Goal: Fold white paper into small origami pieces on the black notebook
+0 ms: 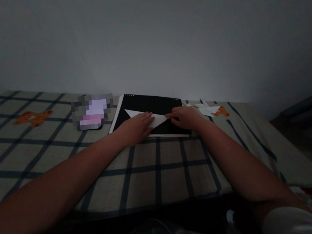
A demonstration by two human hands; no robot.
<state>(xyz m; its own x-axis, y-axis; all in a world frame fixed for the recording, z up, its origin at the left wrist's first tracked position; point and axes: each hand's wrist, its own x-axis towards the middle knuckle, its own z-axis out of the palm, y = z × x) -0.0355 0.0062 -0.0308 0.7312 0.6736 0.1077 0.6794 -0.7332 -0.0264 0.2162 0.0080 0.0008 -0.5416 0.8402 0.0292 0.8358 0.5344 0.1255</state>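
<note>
A white sheet of paper (160, 121), folded to a long pointed triangle, lies on a black-covered notebook (154, 99). My left hand (137, 128) rests flat across the paper's left and middle part, fingers stretched out and slightly apart. At the paper's right corner is my right hand (185, 118), its index finger pointing left onto the paper and its other fingers curled. That corner is partly hidden beneath the right hand's fingers.
A phone (93, 113) with a blurred-out lit screen lies left of the notebook. Right of it sits a folded white paper piece (207, 109) with pointed ends. A checked cloth (147, 176) with orange figures covers the table, which meets a plain wall (148, 40).
</note>
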